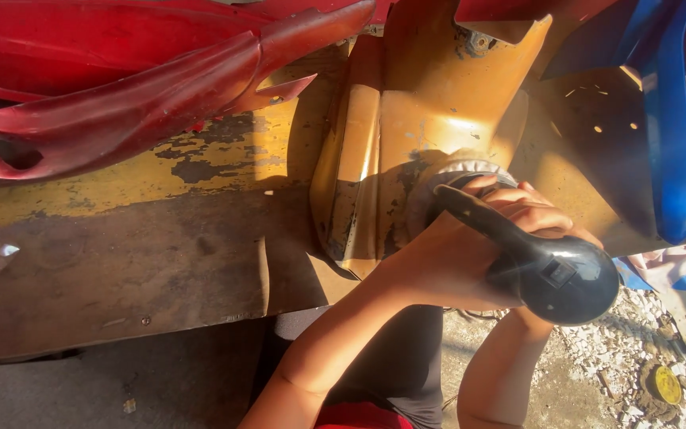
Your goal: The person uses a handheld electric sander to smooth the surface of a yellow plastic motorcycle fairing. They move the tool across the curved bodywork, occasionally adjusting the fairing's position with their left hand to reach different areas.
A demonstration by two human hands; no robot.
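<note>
Against the scuffed orange panel (430,111), glossy black sander (549,266), both hands' fingers (518,208) wrapped round it.

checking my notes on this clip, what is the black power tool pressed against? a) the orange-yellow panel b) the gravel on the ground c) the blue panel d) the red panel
a: both hands, left hand and right hand, hold the black power tool, and its round pad meets the orange-yellow panel; the red panel and blue panel lie off to the sides, untouched.
</note>
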